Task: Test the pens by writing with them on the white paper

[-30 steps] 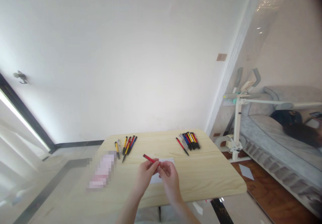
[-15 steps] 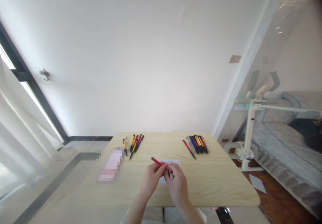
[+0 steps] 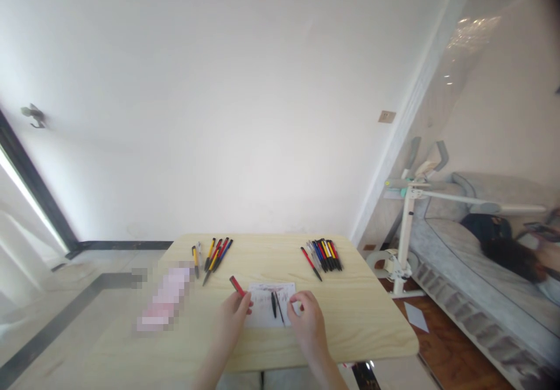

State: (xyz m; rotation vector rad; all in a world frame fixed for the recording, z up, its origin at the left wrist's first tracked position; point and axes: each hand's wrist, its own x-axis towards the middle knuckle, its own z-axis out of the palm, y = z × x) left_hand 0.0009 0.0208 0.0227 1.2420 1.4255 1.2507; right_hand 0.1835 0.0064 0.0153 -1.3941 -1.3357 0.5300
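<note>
Red pen barrel (image 3: 237,285): grips it, jutting forward, in left hand (image 3: 233,314); curls right hand (image 3: 308,319) just beside black pieces (image 3: 273,305) on paper (image 3: 259,315), cannot tell whether pinching anything.

The barrel (image 3: 237,286) in the left hand (image 3: 233,314) is red with a dark end. The sheet (image 3: 258,319) is white, marked with greyish and reddish smudges, and the two slim pieces (image 3: 273,305) on it are black. The pens on the left (image 3: 214,258) mix yellow, red, blue and whitish with black; the pens on the right (image 3: 326,256) repeat those colours. Pale yellow wood grain streaks the table (image 3: 359,326). The blurred oblong (image 3: 166,293) looks pink and lilac, as far as I can tell. The wall (image 3: 219,115) is white.
</note>
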